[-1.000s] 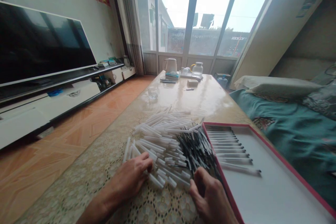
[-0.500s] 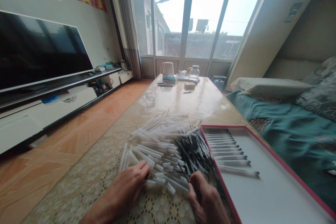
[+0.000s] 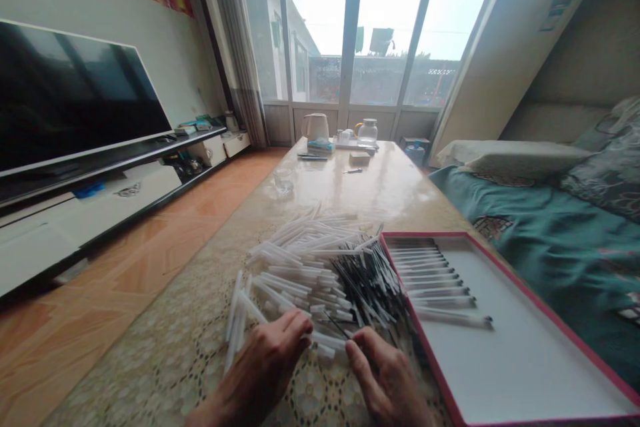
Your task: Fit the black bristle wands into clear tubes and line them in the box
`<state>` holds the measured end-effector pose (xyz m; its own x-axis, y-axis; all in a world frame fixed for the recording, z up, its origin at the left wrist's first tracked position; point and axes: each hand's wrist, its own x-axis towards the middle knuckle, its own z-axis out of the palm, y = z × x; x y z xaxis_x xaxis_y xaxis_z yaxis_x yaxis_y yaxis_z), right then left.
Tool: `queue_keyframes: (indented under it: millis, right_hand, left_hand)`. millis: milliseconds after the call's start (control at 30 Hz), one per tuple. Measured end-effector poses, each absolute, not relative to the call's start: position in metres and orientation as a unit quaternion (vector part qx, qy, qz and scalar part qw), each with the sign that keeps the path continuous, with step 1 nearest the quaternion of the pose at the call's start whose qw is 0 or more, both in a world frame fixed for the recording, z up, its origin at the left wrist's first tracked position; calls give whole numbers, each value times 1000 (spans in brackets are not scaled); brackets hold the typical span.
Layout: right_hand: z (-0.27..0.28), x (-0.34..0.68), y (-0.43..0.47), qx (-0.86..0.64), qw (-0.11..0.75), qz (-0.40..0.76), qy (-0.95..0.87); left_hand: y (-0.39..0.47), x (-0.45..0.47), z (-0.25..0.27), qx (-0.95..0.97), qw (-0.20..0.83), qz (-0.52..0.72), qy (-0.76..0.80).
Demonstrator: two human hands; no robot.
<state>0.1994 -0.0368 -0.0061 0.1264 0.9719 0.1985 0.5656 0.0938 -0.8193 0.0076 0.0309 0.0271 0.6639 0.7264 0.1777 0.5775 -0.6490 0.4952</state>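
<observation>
My left hand (image 3: 273, 360) is closed, its thumb and fingers pinched at the left end of a white plastic tube (image 3: 327, 341). My right hand (image 3: 383, 367) pinches a thin black rod (image 3: 336, 324) that looks like a pen refill; it points up and left, above the tube. Just beyond both hands lies a loose pile of white tubes (image 3: 295, 273). Right of that pile is a heap of black rods with pale ends (image 3: 373, 280). The fingertips of my left hand are partly hidden behind its knuckles.
A shallow white box with a red rim (image 3: 500, 267) sits at the right, holding a row of white tubes with dark ends (image 3: 433, 280). Farther along the table stand a glass cup (image 3: 283, 181), a kettle (image 3: 315, 128) and a glass pitcher (image 3: 367, 130). A bed (image 3: 525, 227) adjoins the right.
My left hand has moved right, toward my right hand, and reached the end of the white tube. My right hand still holds the black rod and has barely shifted.
</observation>
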Motion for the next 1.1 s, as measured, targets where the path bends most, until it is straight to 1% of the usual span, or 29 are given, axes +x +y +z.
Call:
queue_keyframes:
  millis: [200, 333, 400, 467, 500, 533, 600, 667, 700, 767, 867, 1000, 1100]
  right_hand:
    - [-7, 201, -35, -606, 424, 295, -605]
    - [-7, 202, -34, -603, 429, 306, -599]
    - [-7, 202, -34, -608, 435, 311, -586]
    - [-8, 203, -33, -617, 455, 322, -556]
    - [-8, 204, -33, -621, 468, 329, -537]
    - [-8, 204, -32, -622, 480, 335, -520]
    - [-10, 203, -31, -619, 494, 345, -504]
    - [-12, 200, -32, -609, 491, 351, -514]
    - [-13, 198, -32, -605, 486, 349, -525]
    - [-13, 195, -34, -599, 475, 330, -554]
    - [-8, 198, -36, -607, 456, 261, -596]
    - [3, 214, -39, -598, 434, 173, -651]
    - [7, 221, -39, -580, 410, 149, -688]
  left_hand:
    - [28, 12, 22, 872, 197, 264, 361]
    - [25, 16, 23, 860, 221, 286, 361]
    - [23, 17, 24, 834, 232, 322, 382]
    - [21, 19, 26, 779, 246, 378, 435]
    - [21, 20, 26, 743, 272, 397, 466]
    - [21, 22, 26, 703, 318, 402, 493]
    - [21, 26, 25, 617, 466, 378, 509]
    - [22, 31, 21, 516, 617, 356, 475]
    - [22, 34, 18, 464, 669, 362, 453]
    - [22, 38, 14, 386, 725, 382, 424]
    - [22, 39, 13, 317, 735, 423, 425]
    - [26, 33, 18, 256, 690, 476, 481]
    - [29, 30, 22, 233, 663, 494, 513]
